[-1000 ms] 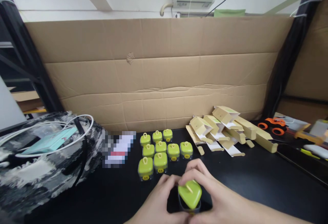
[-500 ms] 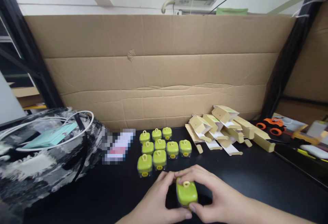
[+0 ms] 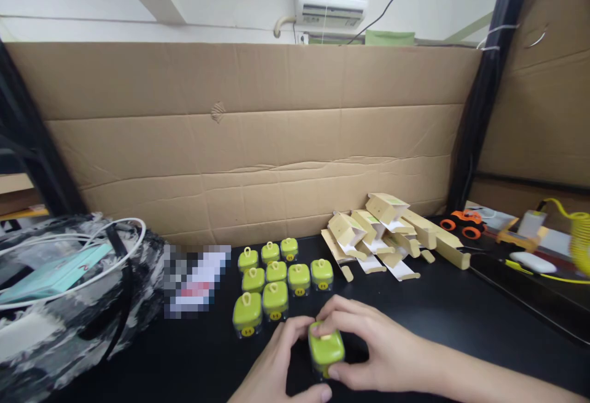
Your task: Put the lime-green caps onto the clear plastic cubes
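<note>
In the head view, my right hand (image 3: 373,341) has its fingers and thumb closed round a small green-lidded container (image 3: 327,349) with a pale yellow loop on top and a clear base. A fingertip presses by the loop. My left hand (image 3: 283,363) curves on the container's left side, its thumb and index finger spread apart; whether the index fingertip touches the lid is unclear. Beyond my hands stand several matching green containers (image 3: 275,298) in loose rows, upright, with round yellow H labels showing on some fronts.
Opened cardboard boxes (image 3: 387,231) lie heaped at the back right, near an orange toy truck (image 3: 463,223). A cardboard panel (image 3: 258,139) closes off the back of the black table (image 3: 415,305). At left sits a furry grey bundle (image 3: 69,335) with white cable and a teal box (image 3: 55,274).
My left thumb has come away from the container's lower front, while my right hand keeps hold of it. The camera view has turned a little to the right.
</note>
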